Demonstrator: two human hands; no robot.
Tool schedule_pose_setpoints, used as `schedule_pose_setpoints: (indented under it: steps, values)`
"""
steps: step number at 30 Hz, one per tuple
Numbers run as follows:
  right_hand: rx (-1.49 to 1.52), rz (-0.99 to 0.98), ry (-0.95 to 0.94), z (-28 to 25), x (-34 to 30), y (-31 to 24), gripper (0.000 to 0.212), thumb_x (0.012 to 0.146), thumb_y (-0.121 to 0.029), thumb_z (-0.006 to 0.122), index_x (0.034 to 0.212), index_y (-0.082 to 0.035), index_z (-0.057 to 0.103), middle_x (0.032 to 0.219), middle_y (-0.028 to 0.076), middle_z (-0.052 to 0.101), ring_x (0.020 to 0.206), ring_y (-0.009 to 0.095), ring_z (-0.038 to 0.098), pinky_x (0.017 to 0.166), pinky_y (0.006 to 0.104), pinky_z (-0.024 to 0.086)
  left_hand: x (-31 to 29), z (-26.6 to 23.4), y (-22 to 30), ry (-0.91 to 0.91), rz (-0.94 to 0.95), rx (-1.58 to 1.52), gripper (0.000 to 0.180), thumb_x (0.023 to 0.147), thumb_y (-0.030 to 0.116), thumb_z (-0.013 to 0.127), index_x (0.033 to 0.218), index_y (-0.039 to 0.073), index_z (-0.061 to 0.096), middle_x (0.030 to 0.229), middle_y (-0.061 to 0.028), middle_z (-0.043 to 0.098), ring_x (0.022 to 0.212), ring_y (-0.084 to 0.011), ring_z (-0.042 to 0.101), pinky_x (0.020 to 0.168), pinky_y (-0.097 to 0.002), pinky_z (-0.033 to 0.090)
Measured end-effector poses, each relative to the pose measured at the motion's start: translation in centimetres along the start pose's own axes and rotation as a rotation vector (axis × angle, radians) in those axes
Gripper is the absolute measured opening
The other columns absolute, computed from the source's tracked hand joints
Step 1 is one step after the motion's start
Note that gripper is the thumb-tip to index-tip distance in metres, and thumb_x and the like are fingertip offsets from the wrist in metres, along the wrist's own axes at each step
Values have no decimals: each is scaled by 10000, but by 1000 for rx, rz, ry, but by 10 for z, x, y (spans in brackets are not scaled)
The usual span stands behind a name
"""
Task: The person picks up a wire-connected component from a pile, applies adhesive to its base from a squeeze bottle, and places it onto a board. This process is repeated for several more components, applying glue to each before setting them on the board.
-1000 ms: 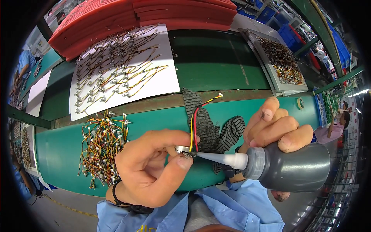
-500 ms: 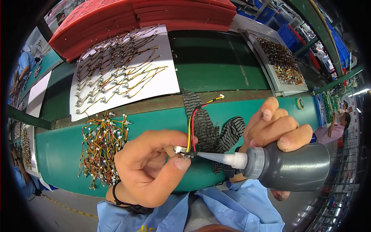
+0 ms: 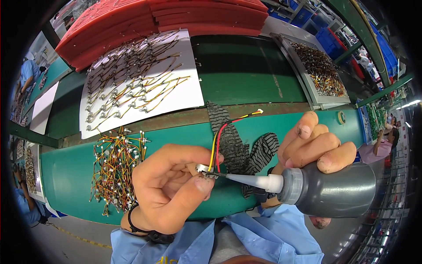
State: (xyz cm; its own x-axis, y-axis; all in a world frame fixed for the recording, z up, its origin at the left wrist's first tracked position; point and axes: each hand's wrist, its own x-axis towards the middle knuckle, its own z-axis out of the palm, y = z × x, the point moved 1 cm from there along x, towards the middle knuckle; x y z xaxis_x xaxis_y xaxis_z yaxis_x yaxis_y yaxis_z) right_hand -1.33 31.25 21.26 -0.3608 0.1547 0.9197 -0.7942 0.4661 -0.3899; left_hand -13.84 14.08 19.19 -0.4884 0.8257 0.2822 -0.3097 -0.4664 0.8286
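Between thumb and fingers, my left hand [image 3: 173,189] pinches a small round metal component [image 3: 203,169] with red, yellow and black wires rising from it. A small white plug [image 3: 260,111] ends the wires. My right hand [image 3: 314,143] grips a dark grey squeeze bottle [image 3: 338,189] lying on its side, its narrow nozzle [image 3: 250,179] pointing left. The nozzle tip meets the component's edge, where the wires join; whether liquid comes out is too small to tell. Below both hands, a crumpled black striped cloth [image 3: 231,145] lies on the green bench.
A tangled heap of wired components [image 3: 116,171] lies left of my hand. Beyond it, a white board [image 3: 184,94] carries rows of them. Red foam sheets [image 3: 211,20] are stacked behind. A filled tray [image 3: 303,83] stands far right, near a tape roll [image 3: 341,117]. Other people work at both sides.
My left hand has shifted slightly left with the component, and the white plug has swung a little to the right. The bottle has barely moved; its nozzle still touches the component.
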Motion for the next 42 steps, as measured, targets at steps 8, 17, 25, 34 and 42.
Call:
schedule_pose_setpoints:
  steps: [8,17,25,34,42]
  values:
    - [2,-4,23,1,0,-1,696,641,-592,757,1008,-62,493,664,78,545,484,162,484,850,327,298,1,2,-4,13,0,75,258,831,-28,544,1072,-119,528,784,-114,592,608,-97,503,545,-224,400]
    - [0,25,44,6,0,-2,676,651,-578,752,1010,-65,496,673,80,548,486,162,486,850,325,297,0,5,-3,15,-36,230,244,797,-55,573,1031,-124,568,816,-131,605,641,-105,529,566,-222,410]
    - [1,27,-20,2,1,0,654,660,-567,747,999,-68,494,665,91,551,486,166,493,843,332,306,1,6,-4,37,-25,249,257,825,78,578,1011,-95,537,744,-139,587,555,-120,510,487,-236,409]
    - [-22,26,7,3,0,-1,648,663,-566,746,993,-68,497,652,94,548,485,167,495,847,333,312,-1,8,-1,80,-19,228,251,814,80,579,996,-88,538,748,-136,578,543,-120,485,465,-243,397]
    - [1,24,-9,2,1,0,658,656,-570,755,994,-66,498,648,91,546,489,168,498,856,336,316,-5,3,2,67,-43,88,259,796,-116,555,1054,-140,561,894,-139,611,725,-98,545,639,-213,415]
